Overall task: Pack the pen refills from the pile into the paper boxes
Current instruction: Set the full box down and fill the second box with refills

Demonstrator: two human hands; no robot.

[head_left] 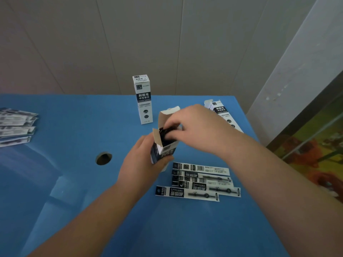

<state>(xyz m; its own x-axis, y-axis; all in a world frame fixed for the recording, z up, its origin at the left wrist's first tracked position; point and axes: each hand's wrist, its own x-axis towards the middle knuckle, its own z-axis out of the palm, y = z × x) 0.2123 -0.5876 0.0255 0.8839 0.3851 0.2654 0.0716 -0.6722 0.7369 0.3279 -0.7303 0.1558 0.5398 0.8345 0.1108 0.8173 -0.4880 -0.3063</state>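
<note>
My left hand (143, 162) grips an open white and black paper box (165, 149) upright above the blue table, its top flaps raised. My right hand (198, 129) reaches over the box mouth, and its fingertips pinch the dark tops of the pen refills (166, 133) that stick out of the box. Several packaged refills (199, 180) lie flat in a small pile on the table just right of the box. A closed box (143, 100) stands upright behind. Another open box (220, 113) lies at the back right, partly hidden by my right hand.
More packaged refills (16, 126) lie fanned out at the table's left edge. A round hole (103, 158) opens in the blue table (74, 201) left of my left hand. The table's right edge runs close to a grey wall and a patterned floor.
</note>
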